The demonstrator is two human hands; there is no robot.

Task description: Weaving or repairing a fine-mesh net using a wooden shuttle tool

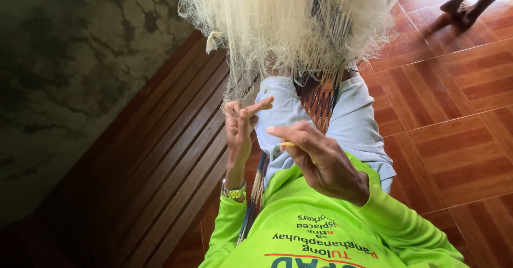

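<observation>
A pale cream fishing net (283, 27) hangs in a bunch from above down to my knees. My left hand (240, 126) is raised upright at the net's lower edge, with fine mesh strands stretched over its fingers. My right hand (320, 158) is closed on a thin yellowish netting needle (287, 144), whose tip points left toward the left hand. A metal watch (234, 192) sits on my left wrist. I wear bright green long sleeves and light blue trousers (358, 123).
I sit on a dark slatted wooden bench (171, 161). A stained grey wall (64, 75) runs along the left. Reddish-brown floor tiles (454, 113) spread to the right. Another person's bare feet (467, 3) stand at the top right. Thin sticks (256, 185) lie by my left side.
</observation>
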